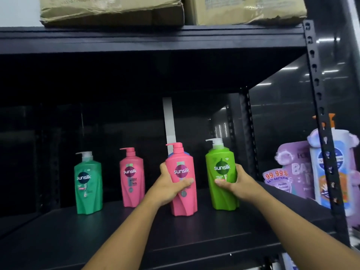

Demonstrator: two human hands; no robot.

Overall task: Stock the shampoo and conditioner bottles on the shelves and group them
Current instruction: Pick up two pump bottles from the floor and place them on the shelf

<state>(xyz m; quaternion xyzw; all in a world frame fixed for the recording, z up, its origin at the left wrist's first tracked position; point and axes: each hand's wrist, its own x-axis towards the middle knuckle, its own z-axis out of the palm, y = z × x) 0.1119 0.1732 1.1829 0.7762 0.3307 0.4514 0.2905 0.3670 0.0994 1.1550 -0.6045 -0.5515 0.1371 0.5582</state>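
The place looks like a shop or its stockroom. A black metal shelf (194, 230) with slotted uprights carries same-brand pump bottles (88, 184) lined up label-forward. Worn cardboard boxes (111, 10) sit on top, and antibacterial soap packs (292, 172) fill the neighbouring bay.

Black shelf (58, 240), glossy side panel. Toward its left edge, dark green bottle (88, 189): grey-white pump, dark round logo patch, white lettering. Left pink bottle (132, 180): pink pump, magenta patch. Middle pink bottle (184, 203): same pink, magenta patch, sliver of blue behind its shoulder. Lime bottle (222, 172) toward right edge: white pump, dark green patch. Cardboard boxes (112, 11) on top, brown. Past the black right post (319, 94): purple pack (292, 172) with orange lettering, white-blue bottle (318, 178) with orange pump.
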